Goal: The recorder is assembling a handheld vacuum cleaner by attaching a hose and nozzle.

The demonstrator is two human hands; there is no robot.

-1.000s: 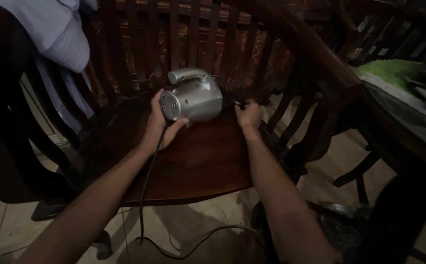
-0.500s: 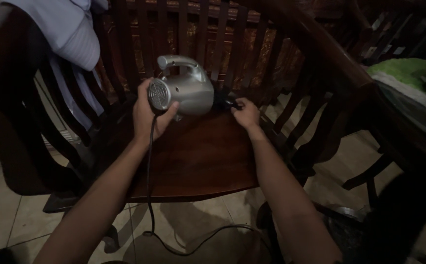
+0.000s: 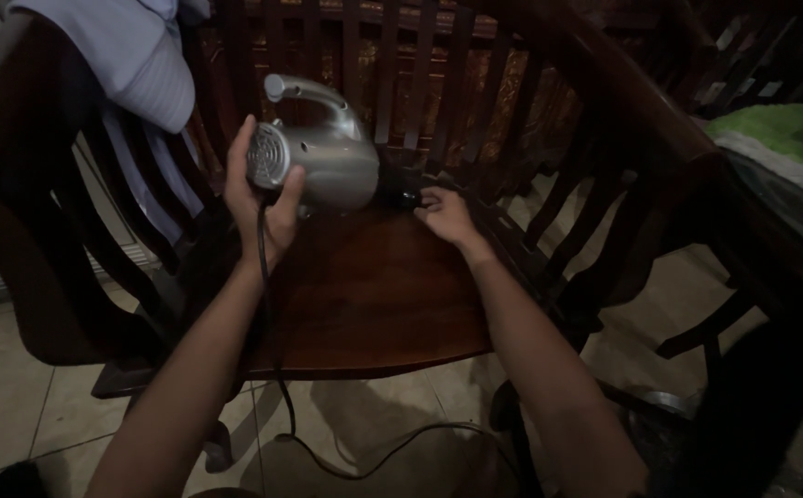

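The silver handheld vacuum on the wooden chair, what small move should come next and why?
Probably steady the handheld vacuum with the left hand, which grips its vented rear end, while the right hand works at the dark front end. The body sits tilted above the chair seat, and the black cord hangs off the edge toward the floor, so it could tug.

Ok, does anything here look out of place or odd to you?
Mildly. The silver handheld vacuum sits on a wooden chair seat, gripped by the left hand, and its black cord trails over the seat edge onto the floor. Clothes hang over the neighbouring chair. Nothing looks spilled or broken.
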